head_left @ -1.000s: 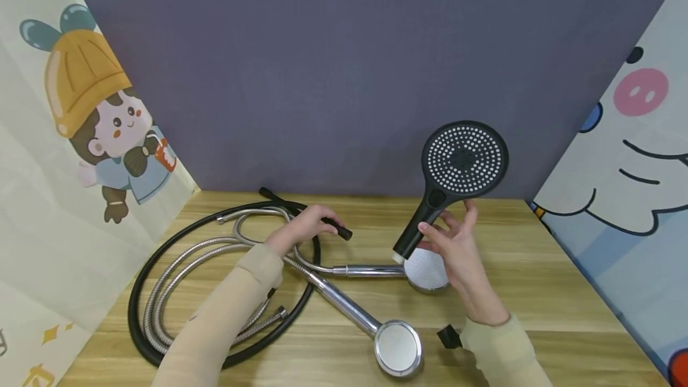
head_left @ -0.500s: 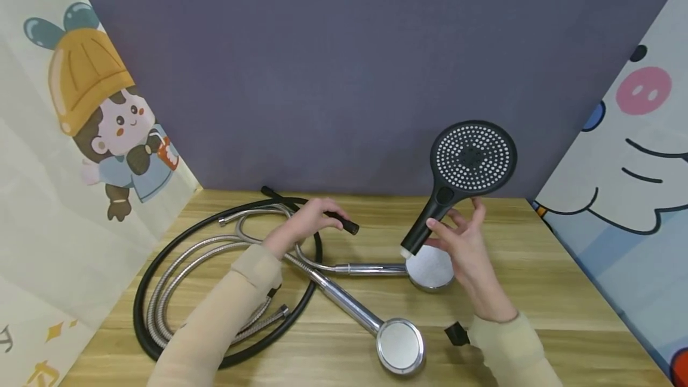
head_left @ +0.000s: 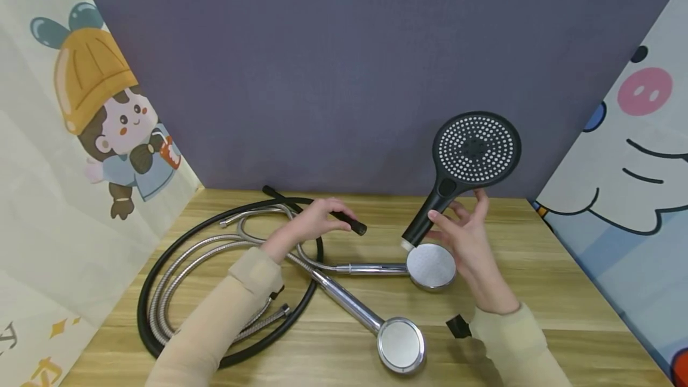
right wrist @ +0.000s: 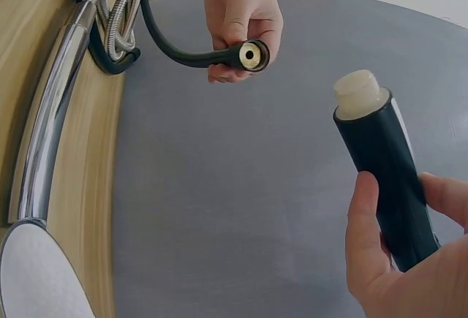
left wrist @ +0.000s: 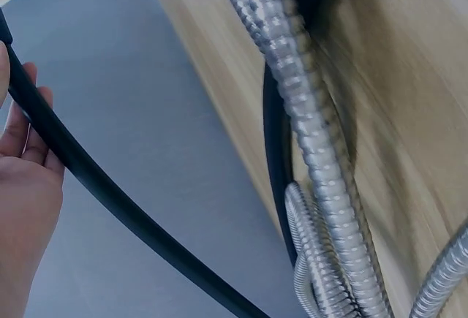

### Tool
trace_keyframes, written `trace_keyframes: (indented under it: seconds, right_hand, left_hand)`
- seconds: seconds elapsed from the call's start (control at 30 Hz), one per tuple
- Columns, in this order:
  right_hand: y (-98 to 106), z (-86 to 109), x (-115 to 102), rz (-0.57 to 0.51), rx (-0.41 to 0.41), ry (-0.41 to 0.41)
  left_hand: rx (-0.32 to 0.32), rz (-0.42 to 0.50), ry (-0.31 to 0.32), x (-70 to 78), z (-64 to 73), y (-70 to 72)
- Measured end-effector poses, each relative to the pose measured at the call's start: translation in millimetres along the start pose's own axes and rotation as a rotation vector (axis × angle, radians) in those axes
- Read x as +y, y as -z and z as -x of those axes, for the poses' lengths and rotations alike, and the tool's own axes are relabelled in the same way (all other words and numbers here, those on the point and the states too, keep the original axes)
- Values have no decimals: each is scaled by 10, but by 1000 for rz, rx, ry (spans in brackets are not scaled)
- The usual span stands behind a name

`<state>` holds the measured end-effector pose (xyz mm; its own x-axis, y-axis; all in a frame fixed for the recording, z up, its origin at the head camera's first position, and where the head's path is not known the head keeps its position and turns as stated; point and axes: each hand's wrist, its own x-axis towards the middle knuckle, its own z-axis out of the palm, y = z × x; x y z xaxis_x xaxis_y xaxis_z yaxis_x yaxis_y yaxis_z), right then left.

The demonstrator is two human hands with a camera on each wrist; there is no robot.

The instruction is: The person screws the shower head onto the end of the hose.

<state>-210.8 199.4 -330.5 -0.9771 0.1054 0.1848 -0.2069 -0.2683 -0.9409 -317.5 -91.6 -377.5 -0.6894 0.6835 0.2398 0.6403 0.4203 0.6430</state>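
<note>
My right hand (head_left: 466,237) grips the handle of a black shower head (head_left: 477,147), whose spray face with white nozzles is turned toward the head camera. A whitish threaded end (right wrist: 360,93) sticks out of the handle's bottom in the right wrist view. Between thumb and fingers my left hand (head_left: 312,220) pinches a black shower hose (left wrist: 110,194) near its end fitting (head_left: 352,224). That fitting's open mouth, with a pale insert, faces the right wrist camera. Shower head and hose end are held apart, both above the table.
Two chrome shower heads, one at the back (head_left: 432,266) and one nearer (head_left: 400,345), lie on the wooden table (head_left: 537,291). Coiled metal hoses (head_left: 161,291) lie on the left with the black hose looped round them. A grey panel (head_left: 322,76) stands behind.
The right hand and black shower head have shifted slightly right and up. My left hand has moved a little right with the hose end, which now sticks out farther to the right.
</note>
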Motion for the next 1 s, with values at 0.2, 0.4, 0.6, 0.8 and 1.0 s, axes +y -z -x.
trace_keyframes:
  seconds: [0.2,0.4,0.6,0.8,1.0]
  right_hand:
    - [-62,4,-4,-24,53,21]
    - [-142,-6,-14,-83,157,46]
    - [-200,-25,-27,-169,245,94]
    - [-234,-22,-13,-202,279,137]
    - [-273,-32,20,-258,308,171]
  left_hand:
    - [71,-26,-53,87,-1,-16]
    - [152,-40,-53,209,-2,-58]
    - [207,-51,-54,355,-4,-123]
    - [273,-27,-49,470,-22,-211]
    - [351,-7,-34,543,-40,-299]
